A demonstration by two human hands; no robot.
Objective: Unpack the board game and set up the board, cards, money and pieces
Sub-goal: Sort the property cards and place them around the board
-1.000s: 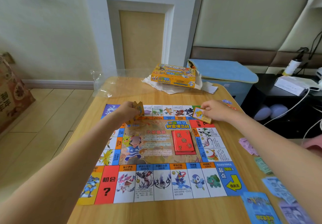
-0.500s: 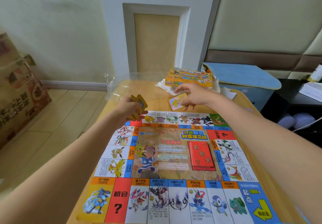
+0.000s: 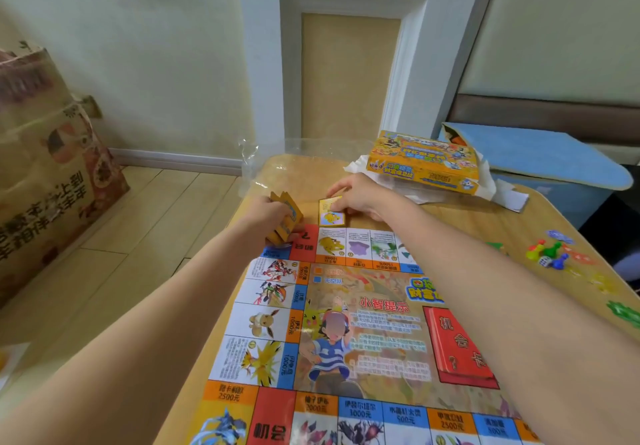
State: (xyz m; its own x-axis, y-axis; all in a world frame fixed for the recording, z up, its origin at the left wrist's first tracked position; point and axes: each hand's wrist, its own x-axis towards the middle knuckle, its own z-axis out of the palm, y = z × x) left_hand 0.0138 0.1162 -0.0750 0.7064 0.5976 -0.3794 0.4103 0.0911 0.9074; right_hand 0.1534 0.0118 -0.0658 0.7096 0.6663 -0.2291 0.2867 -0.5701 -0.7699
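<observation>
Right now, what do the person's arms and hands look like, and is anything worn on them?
Both arms are bare as far as the view reaches, with no sleeve in sight. The left hand and the right hand carry no glove, and no watch, bracelet or ring shows on the parts in view. The fingernails are too small to make out. Nothing else marks them.

The left grip clutches a fanned stack of yellow cards over the game board's far corner. Just to its right, the right grip pinches a single card flat on the worktop, touching the board's edge. Beyond the right grip lies the game box.
</observation>
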